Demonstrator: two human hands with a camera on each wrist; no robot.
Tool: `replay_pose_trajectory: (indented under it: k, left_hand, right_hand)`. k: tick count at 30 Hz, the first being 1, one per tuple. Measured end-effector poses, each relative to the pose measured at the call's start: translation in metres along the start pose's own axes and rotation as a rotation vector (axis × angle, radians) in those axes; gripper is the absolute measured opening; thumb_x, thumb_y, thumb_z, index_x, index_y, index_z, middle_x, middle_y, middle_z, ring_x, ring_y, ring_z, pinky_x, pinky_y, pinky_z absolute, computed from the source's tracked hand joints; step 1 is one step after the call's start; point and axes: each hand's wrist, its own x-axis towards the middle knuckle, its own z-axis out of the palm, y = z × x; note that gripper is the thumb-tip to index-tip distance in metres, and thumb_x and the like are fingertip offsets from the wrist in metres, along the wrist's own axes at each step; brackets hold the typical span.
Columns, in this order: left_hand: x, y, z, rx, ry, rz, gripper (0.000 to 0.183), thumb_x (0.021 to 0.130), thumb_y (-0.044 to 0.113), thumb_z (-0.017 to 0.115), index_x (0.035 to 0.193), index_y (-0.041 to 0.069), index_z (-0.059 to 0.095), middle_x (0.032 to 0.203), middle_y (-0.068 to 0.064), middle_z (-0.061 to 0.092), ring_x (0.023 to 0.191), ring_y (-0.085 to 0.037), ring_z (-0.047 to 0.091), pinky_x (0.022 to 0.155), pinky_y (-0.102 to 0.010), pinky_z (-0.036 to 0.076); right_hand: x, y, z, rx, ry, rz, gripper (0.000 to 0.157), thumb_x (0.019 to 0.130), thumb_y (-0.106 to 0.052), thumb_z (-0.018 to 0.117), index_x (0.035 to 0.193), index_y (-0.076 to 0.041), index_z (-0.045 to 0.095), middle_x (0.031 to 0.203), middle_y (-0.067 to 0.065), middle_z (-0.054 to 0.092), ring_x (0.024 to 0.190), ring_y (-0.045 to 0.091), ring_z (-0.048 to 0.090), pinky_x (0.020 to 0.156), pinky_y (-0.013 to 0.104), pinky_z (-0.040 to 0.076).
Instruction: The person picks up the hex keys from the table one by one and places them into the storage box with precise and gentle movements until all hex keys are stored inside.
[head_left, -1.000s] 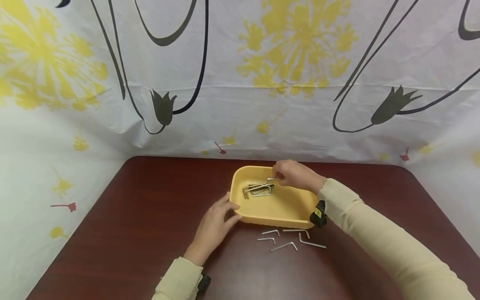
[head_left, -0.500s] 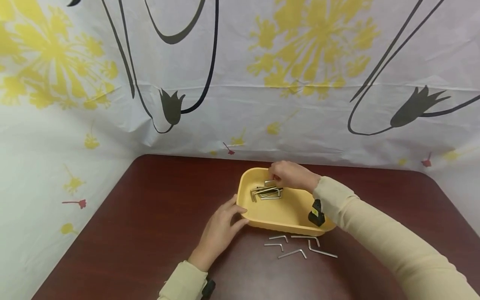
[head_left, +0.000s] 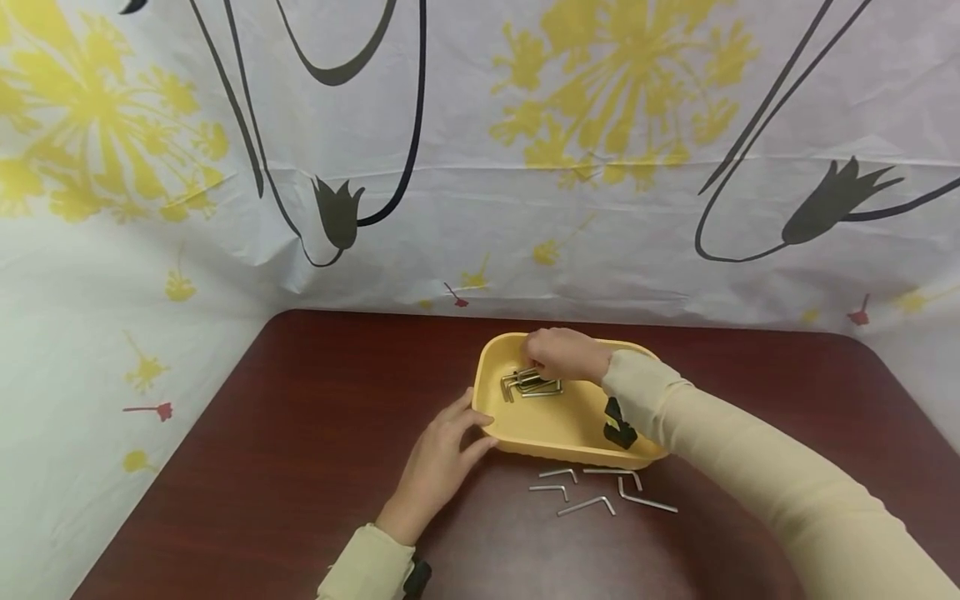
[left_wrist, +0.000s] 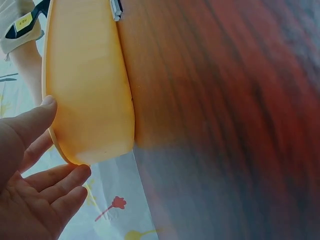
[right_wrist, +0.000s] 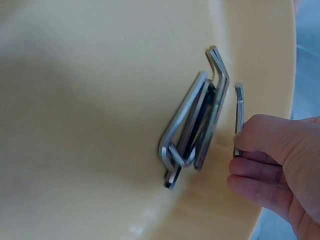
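The left hand [head_left: 435,458] grips the yellow tray [head_left: 558,427], so the right hand [head_left: 567,354], pinching one hex key [right_wrist: 239,112] inside the tray, should lower this key gently.

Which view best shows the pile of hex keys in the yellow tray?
Right wrist: the pile appears large and unobstructed. The head view shows it small, by the right hand; the left wrist view shows the tray's outer wall instead.

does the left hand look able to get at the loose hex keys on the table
Probably yes: the loose hex keys lie uncovered in front of the yellow tray, with nothing seen between them and the left hand. It holds the tray's corner, though, so it would likely need to let go.
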Motion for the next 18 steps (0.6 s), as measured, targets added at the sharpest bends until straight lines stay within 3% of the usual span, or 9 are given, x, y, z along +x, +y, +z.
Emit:
replay_pose_trajectory:
  k: [8,18]
  left_hand:
    - [-0.0003,-0.0008,0.0001,0.0,0.008,0.007,0.025,0.079,0.023,0.075,0.1,0.013,0.069,0.134,-0.015,0.05,0.12,-0.027,0.05,0.093,-0.041,0.045]
    - [0.0017,-0.0004,-0.0008,0.013,0.0,0.012,0.025,0.079,0.023,0.074,0.1,0.012,0.069,0.133,-0.015,0.05,0.119,-0.027,0.05,0.092,-0.041,0.045]
  right_hand:
    - [0.004,-0.0014,0.007,0.053,-0.042,0.026,0.041,0.077,0.016,0.049,0.06,-0.015,0.029,0.063,-0.005,0.02,0.053,0.008,0.016,0.051,0.022,0.016]
    - [0.0036,0.0009,0.0108,0.02,-0.036,0.028,0.038,0.076,0.015,0.053,0.059,-0.014,0.036,0.062,-0.005,0.026,0.055,0.009,0.024,0.052,0.022,0.02]
